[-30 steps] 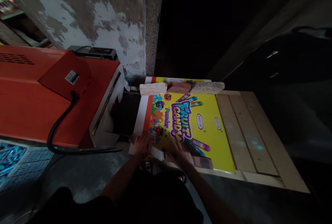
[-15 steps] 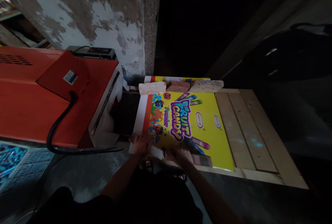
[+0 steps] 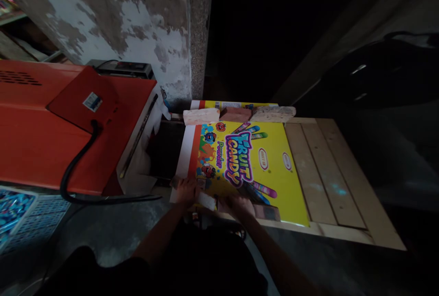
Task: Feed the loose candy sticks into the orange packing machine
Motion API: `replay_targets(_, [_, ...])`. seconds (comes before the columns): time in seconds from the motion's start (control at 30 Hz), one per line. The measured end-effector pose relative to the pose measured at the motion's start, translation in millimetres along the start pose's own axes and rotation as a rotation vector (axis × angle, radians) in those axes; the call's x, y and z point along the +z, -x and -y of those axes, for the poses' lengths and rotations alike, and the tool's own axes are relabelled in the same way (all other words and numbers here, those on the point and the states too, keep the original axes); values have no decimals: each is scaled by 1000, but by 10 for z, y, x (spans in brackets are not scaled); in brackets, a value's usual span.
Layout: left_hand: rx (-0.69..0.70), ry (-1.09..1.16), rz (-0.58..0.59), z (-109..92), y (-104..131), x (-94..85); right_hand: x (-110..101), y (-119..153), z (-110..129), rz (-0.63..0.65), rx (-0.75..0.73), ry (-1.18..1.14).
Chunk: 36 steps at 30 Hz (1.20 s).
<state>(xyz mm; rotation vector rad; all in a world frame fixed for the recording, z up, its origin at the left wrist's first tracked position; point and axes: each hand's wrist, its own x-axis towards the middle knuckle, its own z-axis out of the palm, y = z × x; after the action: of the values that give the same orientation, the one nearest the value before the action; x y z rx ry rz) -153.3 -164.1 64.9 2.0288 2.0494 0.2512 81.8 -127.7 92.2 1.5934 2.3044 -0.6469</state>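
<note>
From the head view, the left hand (image 3: 187, 191) and right hand (image 3: 240, 205) press flat with open fingers on the near edge of a yellow candy sheet (image 3: 240, 163) lying on a wooden platform (image 3: 329, 182), bricks (image 3: 236, 114) weighting its far edge beside an orange machine (image 3: 51, 127).

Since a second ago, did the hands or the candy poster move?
The right hand slid back toward the near edge of the yellow Fruit Candy printed sheet and its fingers curled in. The left hand stayed flat near the sheet's near left corner. The sheet, the three bricks and the red machine stayed put.
</note>
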Motion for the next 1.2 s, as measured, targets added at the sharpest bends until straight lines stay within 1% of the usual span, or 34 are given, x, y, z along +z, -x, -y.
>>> replay_targets(0.27, [0, 2, 13, 0, -3, -4, -9, 15, 2, -6, -2, -1])
replay_targets(0.7, [8, 4, 5, 22, 4, 28, 45, -5, -18, -32, -8, 6])
replay_targets(1.2, [5, 15, 19, 16, 17, 24, 3, 12, 0, -1, -14, 32])
